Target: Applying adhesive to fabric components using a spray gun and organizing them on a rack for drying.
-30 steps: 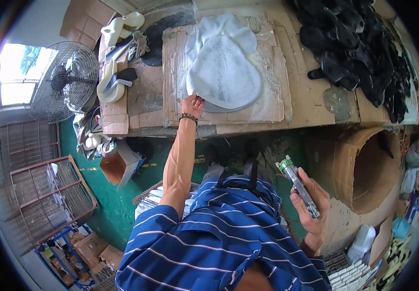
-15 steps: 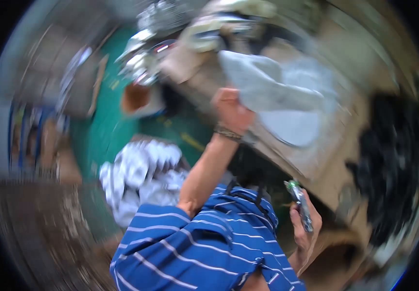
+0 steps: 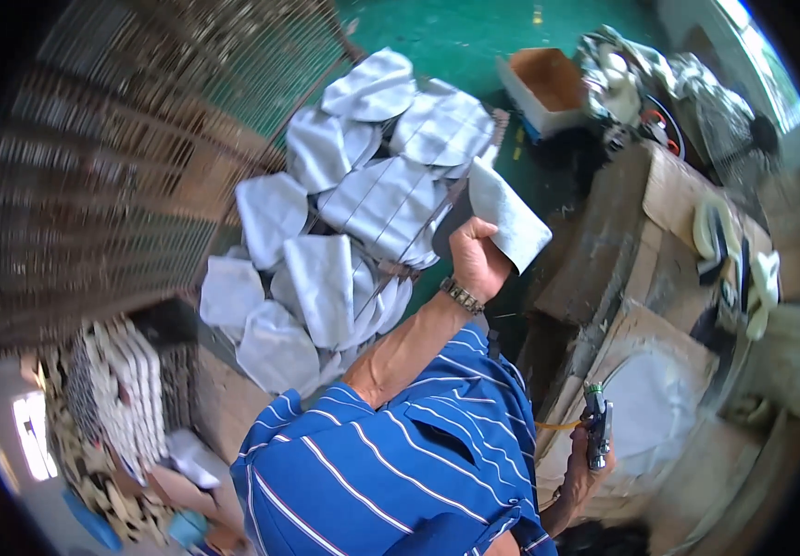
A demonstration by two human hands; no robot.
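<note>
My left hand grips the edge of a light grey fabric piece, which is folded over and held up off the floor. Beyond and left of it spreads a broad group of similar grey-white fabric pieces, many with rounded ends, lying over one another on a rack or frame that is mostly covered. At the lower right my right hand is wrapped round a metal spray gun with a green part at its top. A thin yellow hose runs beside that hand.
On my right stands a cardboard-covered bench with a whitened round patch. A wire rack rises at the left. On the green floor at the back sits an open box. Stacked pale pieces stand at the lower left.
My view and body have turned left, away from the bench toward the spread pieces. My left hand carried the fabric piece off the bench; my right hand keeps the spray gun.
</note>
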